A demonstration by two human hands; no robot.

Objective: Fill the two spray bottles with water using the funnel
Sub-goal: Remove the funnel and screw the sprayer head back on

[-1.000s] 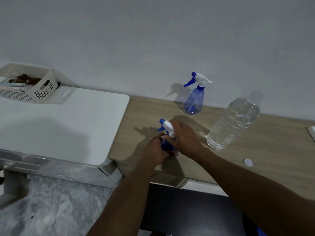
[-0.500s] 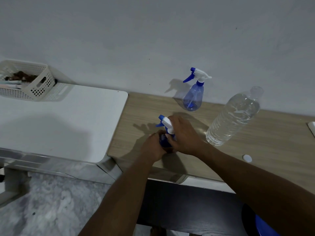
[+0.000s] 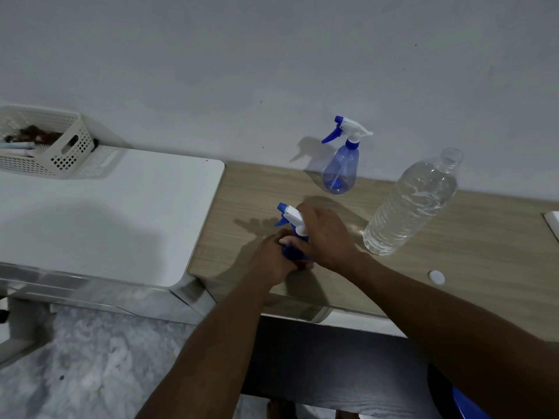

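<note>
A blue spray bottle [image 3: 294, 252] stands near the front of the wooden table [image 3: 472, 237], mostly hidden by my hands. My left hand [image 3: 272, 257] grips its body. My right hand [image 3: 325, 234] is closed around its white and blue spray head [image 3: 291, 217]. A second blue spray bottle [image 3: 340, 167] with its head on stands by the wall. A clear water bottle [image 3: 413, 204], open at the top, stands to the right. No funnel is in view.
A small white cap [image 3: 436, 277] lies on the wooden table at right. A white table [image 3: 106, 216] adjoins on the left, with a white basket [image 3: 45, 143] at its back. A white object's corner [image 3: 552, 222] shows at the far right edge.
Both hands stay on the near spray bottle; the right hand has shifted slightly around the spray head. The view has tilted a little.
</note>
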